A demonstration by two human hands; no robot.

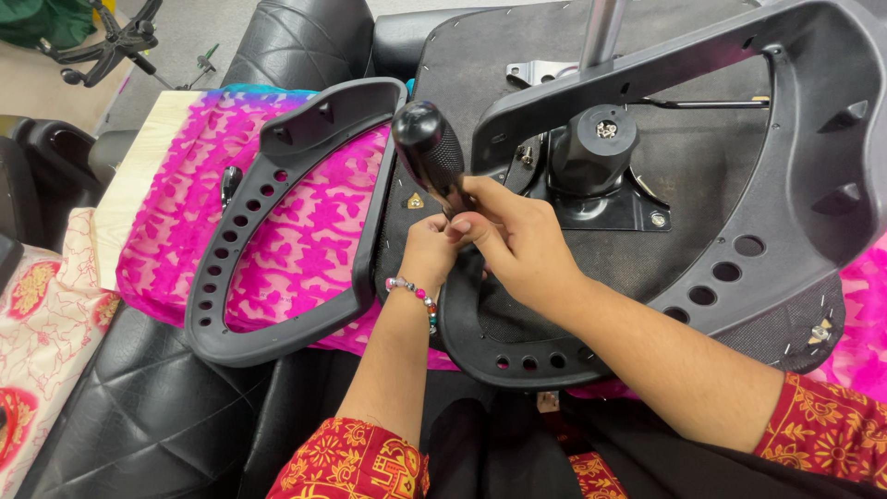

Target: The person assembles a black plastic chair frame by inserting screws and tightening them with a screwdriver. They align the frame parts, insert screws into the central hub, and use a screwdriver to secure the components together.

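An upturned office chair seat [480, 74] lies before me, its black underside up. My right hand [517, 236] grips the lower end of a black-handled screwdriver [430, 148], which stands tilted over the seat's left edge. My left hand [427, 254], with a bead bracelet at the wrist, is curled just below the tool's shaft; the tip is hidden behind my fingers. A grey plastic armrest [277, 231] lies loose to the left of the seat. A second armrest [739, 83] arches over the seat on the right.
The metal tilt mechanism [601, 148] with a gas cylinder [602, 28] sits at the seat's centre. A pink patterned cloth [296, 240] covers a board under the parts. Black quilted cushions [148, 407] lie lower left. A chair wheel base [111, 42] stands far left.
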